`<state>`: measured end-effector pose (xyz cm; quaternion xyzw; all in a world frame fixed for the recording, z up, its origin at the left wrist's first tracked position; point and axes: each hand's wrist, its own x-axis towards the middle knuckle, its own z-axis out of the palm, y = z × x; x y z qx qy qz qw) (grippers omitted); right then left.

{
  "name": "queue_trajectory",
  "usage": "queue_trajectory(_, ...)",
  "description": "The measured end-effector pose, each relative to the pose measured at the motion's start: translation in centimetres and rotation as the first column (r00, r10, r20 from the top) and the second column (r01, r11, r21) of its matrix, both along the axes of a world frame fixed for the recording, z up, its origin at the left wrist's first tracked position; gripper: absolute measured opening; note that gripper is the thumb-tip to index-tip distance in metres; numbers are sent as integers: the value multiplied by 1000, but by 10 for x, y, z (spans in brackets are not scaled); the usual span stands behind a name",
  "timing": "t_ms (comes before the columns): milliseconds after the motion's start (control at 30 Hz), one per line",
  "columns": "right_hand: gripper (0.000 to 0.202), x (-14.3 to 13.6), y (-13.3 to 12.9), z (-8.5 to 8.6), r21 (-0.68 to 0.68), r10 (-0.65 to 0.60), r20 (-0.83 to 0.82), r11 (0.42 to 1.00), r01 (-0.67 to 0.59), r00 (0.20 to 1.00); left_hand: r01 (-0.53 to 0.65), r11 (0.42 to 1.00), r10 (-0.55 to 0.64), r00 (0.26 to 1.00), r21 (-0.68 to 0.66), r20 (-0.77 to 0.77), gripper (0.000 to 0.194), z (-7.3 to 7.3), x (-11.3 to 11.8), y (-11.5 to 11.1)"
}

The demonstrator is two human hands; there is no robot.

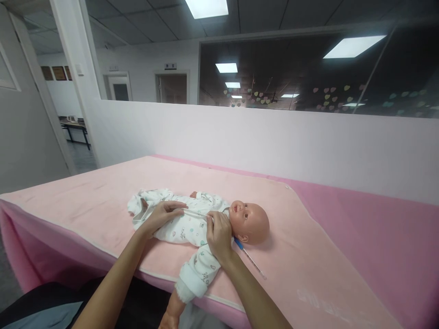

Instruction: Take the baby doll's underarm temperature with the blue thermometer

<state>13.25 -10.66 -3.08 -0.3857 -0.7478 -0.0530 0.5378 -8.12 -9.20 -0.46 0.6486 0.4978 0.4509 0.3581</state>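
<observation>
A baby doll (252, 221) lies on its back with its head to the right, dressed in a white printed romper (185, 230). My left hand (164, 217) rests over the front of the romper, fingertips pinching the edge of the cloth near the middle. Close to the doll's neck, my right hand (219, 233) is closed on the same front edge, which runs taut between both hands. One doll arm, in a sleeve with a turned-back cuff (194, 278), hangs over the table's near edge. A thin thermometer-like stick with a blue end (250, 258) lies beside the doll's head.
A pale pink mat (302, 269) covers the table over a darker pink cloth (370, 219). Behind it stands a white wall (257, 141) with a long window above. A door (27, 105) is at the left.
</observation>
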Motion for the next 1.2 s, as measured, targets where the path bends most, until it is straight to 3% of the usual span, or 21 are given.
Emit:
queue_trajectory(233, 22, 0, -1, 0, -7, -1, -9, 1000, 1, 1000, -20, 1000, 20, 999, -5, 35, 32, -3, 0, 2)
queue_trajectory(567, 23, 0, -1, 1, 8, 0, -15, 1000, 0, 1000, -151, 989, 151, 988, 12, 17, 26, -3, 2, 2)
queue_trajectory(800, 23, 0, -1, 1, 5, -7, -16, 1000, 7, 1000, -85, 993, 89, 995, 78, -40, 26, -3, 1, 2)
queue_trajectory(1000, 23, 0, 0, 1, 1, -16, -24, 1000, 16, 1000, 54, 998, -54, 998, 27, -23, 32, -1, -3, 0)
queue_trajectory(1200, 24, 0, 1, 0, 15, -16, -30, 1000, 17, 999, 64, 998, -63, 998, 20, -18, 31, -1, -5, -1)
